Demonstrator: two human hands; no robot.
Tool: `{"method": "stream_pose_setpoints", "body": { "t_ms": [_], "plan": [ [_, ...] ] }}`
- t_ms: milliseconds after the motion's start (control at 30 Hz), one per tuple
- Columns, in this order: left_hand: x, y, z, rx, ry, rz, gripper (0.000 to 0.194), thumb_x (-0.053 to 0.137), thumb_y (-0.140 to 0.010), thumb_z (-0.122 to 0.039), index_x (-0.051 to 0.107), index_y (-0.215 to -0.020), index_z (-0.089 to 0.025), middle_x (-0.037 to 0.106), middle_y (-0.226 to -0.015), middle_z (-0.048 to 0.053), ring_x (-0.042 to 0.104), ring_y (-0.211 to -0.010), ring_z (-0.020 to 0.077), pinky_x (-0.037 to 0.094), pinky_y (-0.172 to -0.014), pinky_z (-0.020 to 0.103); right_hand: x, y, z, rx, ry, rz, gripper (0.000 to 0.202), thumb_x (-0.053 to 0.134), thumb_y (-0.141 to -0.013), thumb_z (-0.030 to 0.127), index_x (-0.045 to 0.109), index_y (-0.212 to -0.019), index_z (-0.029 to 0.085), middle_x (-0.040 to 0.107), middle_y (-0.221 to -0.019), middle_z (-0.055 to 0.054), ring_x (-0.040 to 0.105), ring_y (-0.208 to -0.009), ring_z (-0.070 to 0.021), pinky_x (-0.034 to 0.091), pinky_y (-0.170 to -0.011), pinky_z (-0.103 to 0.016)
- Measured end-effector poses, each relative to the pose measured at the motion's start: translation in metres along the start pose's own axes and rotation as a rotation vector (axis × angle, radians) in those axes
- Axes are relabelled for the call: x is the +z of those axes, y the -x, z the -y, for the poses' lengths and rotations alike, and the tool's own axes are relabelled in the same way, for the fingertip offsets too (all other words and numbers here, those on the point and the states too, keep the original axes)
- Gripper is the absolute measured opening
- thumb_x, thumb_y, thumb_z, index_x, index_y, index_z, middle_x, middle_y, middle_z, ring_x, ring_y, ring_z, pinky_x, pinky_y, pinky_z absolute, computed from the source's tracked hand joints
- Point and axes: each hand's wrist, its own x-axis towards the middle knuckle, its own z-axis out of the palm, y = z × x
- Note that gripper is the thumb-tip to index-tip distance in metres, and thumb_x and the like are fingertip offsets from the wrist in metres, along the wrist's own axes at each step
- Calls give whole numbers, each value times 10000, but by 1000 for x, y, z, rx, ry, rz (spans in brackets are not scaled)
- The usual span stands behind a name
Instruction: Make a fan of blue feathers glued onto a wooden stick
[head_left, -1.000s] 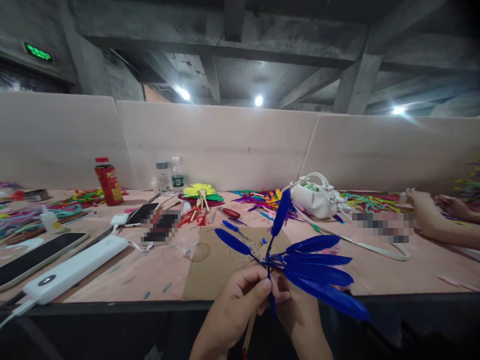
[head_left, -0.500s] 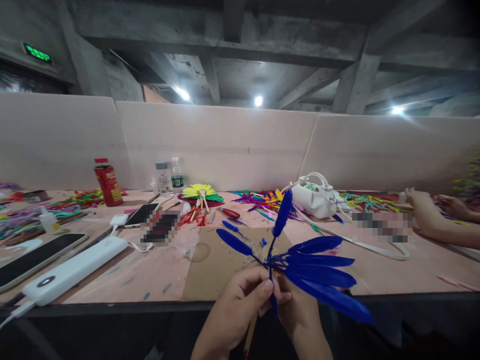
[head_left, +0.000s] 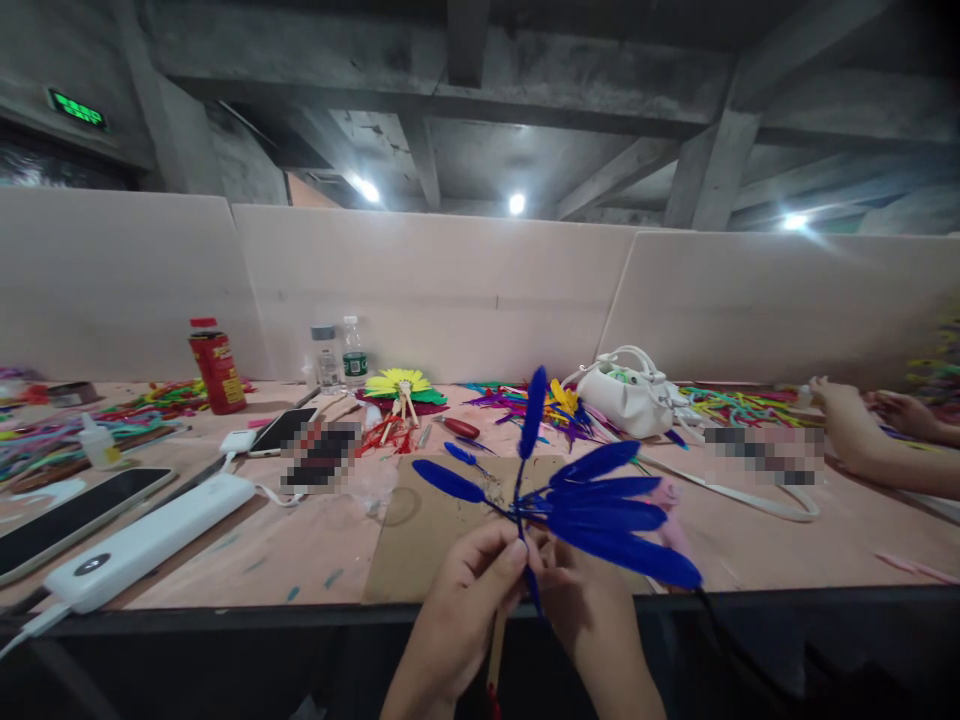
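In front of me, above the table's near edge, I hold a spray of blue feathers (head_left: 604, 515). Most of its feathers fan out to the right, one points up and one points left. My left hand (head_left: 474, 590) is closed, its thumb and fingers pinching the stems where they meet. Below that hand a thin wooden stick (head_left: 496, 640) sticks out, with something red at its lower end. Beside it, my right hand (head_left: 581, 590) is closed with its fingertips at the same stems, near a feather that hangs downward; its grip is partly hidden.
A brown cardboard sheet (head_left: 405, 545) lies under the spray. To the left are a white power bank (head_left: 154, 540), phones (head_left: 82, 520) and a red bottle (head_left: 217, 368). Behind stand a yellow feather piece (head_left: 397, 382) and a white handbag (head_left: 628, 395). Another person's arm (head_left: 874, 440) reaches in from the right.
The feather spray has shifted left and turned slightly, so its right-hand feathers sit further left and higher. A pink item behind them now shows. Both hands keep their closed grip.
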Motion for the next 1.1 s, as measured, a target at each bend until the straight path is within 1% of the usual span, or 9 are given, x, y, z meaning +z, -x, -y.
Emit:
{"method": "stream_pose_setpoints", "body": {
  "t_ms": [300,400,500,633,700,833,900,1000,1100],
  "plan": [
    [-15,-18,-1,124,15,-346,327,894,-717,-453,798,-775,-146,607,-673,-14,435,-566,67,414,-575,167,-15,-2,16,127,58,229,108,625,-912,208,718,-872,246,730,-647,-22,712,-623,-239,303,-527,-275],
    [-22,-24,5,158,-5,-421,327,898,-705,-442,796,-755,-136,609,-653,-14,402,-543,52,361,-512,142,-25,-2,19,171,-63,29,137,629,-924,317,696,-826,248,674,-596,0,673,-580,-221,342,-540,-274],
    [-26,-26,8,161,-1,-457,308,892,-704,-431,797,-760,-143,631,-683,-8,395,-536,54,390,-504,152,-44,-1,11,275,-73,-353,303,609,-914,531,640,-833,240,640,-649,-21,642,-616,-239,416,-600,-306],
    [-23,-24,6,111,-9,-426,322,878,-708,-455,795,-765,-149,510,-560,-49,378,-505,69,399,-467,164,-68,-1,-28,411,183,-645,764,631,-791,764,592,-1179,107,675,-1075,-249,615,-1068,-430,479,-898,-477],
    [-21,-23,5,88,-14,-407,338,876,-703,-470,789,-754,-148,515,-551,-47,378,-485,64,375,-443,160,-72,-3,-53,486,259,-555,860,622,-771,794,580,-1272,96,685,-1132,-251,608,-1095,-459,449,-958,-541],
    [-18,-22,3,46,-26,-342,339,861,-720,-474,775,-717,-146,594,-614,-22,356,-452,40,370,-437,160,-64,-8,-86,501,409,-42,541,559,-895,622,684,-1142,157,730,-1120,-210,627,-1075,-446,433,-936,-524],
    [-19,-21,3,27,-39,-320,329,858,-723,-465,774,-704,-147,654,-695,2,346,-445,30,353,-427,162,-58,-10,-89,507,424,80,477,462,-956,562,696,-1087,167,749,-1032,-209,659,-993,-423,453,-830,-471],
    [-20,-21,5,32,-76,-320,291,843,-744,-433,783,-712,-151,722,-843,40,352,-460,28,322,-428,164,-56,-12,-83,557,349,93,465,376,-988,507,723,-1052,205,757,-893,-193,686,-905,-407,447,-740,-447],
    [-22,-21,6,75,-153,-342,246,818,-778,-395,797,-723,-156,722,-816,47,435,-538,69,333,-473,169,-61,-12,-74,546,223,-145,470,453,-930,513,746,-1113,195,755,-972,-212,687,-962,-419,468,-776,-476]
  ]
}}
